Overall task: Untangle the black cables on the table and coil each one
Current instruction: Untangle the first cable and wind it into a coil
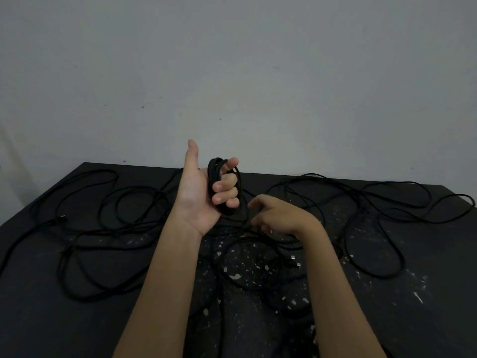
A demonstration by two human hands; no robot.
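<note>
Dark table flecked w/ white paint, against a grey wall. Left hand, palm up, fingers curled round a black coil above the table. Right hand just beside, fingers bent; grip unclear. Loose cables sprawl both sides.

Left hand grips a cable coil; loose cables sprawl around.

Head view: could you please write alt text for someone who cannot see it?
A left hand, palm up, grips a coil of black cable above a dark table. The right hand, fingers curled, is beside it; loose black cables sprawl around.
</note>
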